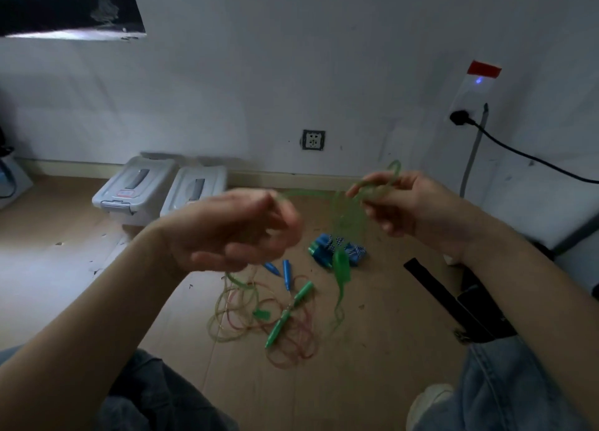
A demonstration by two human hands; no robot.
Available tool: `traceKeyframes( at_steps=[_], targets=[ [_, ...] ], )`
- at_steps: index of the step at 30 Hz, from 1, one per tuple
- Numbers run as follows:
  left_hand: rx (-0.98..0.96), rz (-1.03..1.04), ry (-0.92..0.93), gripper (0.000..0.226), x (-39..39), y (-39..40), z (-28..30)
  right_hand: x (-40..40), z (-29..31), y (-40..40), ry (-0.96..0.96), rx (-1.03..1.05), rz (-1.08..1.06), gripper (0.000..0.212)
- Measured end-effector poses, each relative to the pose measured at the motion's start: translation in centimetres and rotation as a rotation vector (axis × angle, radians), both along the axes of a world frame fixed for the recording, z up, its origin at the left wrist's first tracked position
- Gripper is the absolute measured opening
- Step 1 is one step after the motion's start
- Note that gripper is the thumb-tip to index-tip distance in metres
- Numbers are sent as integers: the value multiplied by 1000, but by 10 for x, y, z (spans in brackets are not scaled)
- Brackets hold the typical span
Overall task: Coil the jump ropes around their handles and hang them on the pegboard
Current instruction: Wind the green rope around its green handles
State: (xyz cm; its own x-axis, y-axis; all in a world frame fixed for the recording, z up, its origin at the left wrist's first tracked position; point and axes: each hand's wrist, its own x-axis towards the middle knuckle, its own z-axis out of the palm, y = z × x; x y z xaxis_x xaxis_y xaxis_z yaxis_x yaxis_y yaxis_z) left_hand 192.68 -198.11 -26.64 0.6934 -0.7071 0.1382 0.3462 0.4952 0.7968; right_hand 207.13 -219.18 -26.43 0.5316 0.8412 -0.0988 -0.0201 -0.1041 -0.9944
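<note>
Both hands, left hand (240, 232) and right hand (398, 203), pinch the translucent green plastic jump rope (350, 216) mid-air; its green handle (342, 263) dangles; slack could snag the tangled ropes (259, 320) on the floor.

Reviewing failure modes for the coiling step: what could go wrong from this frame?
1. The green rope spans loosely between the left hand and right hand; its dangling green handle could swing and undo the loops.
2. The hanging tail may catch the tangled ropes on the floor and drag them up.
3. Motion blur hides the left fingers' hold; the rope might slip.
</note>
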Motion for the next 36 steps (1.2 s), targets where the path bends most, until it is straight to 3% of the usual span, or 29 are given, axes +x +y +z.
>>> traceKeyframes(
  at_steps=[2,4,6,8,10,12,13,15,17,18,22,24,27,28,33,36],
  targets=[
    [-222,-37,38,29,-2,2,12,3,4,1,28,90,-38,8],
    [-208,99,144,28,2,4,13,1,3,4,-24,61,-24,6],
    [178,435,228,29,9,4,8,-3,-2,7,-138,-44,-12,9],
    [752,723,221,27,16,-3,-5,-5,-6,9,-301,-146,10,12],
    [1239,734,149,33,19,-12,-18,-7,-8,9,-374,-180,16,6],
    [1518,751,51,52,21,-17,-33,-8,-8,9,-383,-175,6,3],
    [1526,813,18,57,20,-18,-32,-9,-8,9,-409,-175,7,6],
    [1248,896,-9,49,17,-20,-24,-11,-9,10,-516,-200,19,12],
    [926,816,-14,38,15,-27,-19,-15,-11,12,-589,-209,18,15],
    [892,778,-72,35,15,-30,-20,-16,-12,13,-601,-204,5,15],
    [997,910,-212,7,23,-41,-28,-14,-10,12,-609,-227,53,14],
    [1044,979,-207,9,23,-37,-28,-11,-9,9,-571,-230,77,16],
    [1277,1184,-317,10,22,-26,-31,-7,-10,7,-608,-242,13,18],
    [1223,1219,-273,11,21,-24,-31,-6,-11,7,-592,-243,-11,19],
    [377,1026,247,19,20,-17,-20,-3,-9,6,-153,-85,-39,17],
    [316,1138,395,20,23,-14,-19,0,-8,4,-3,-18,-209,17]
  ],
)
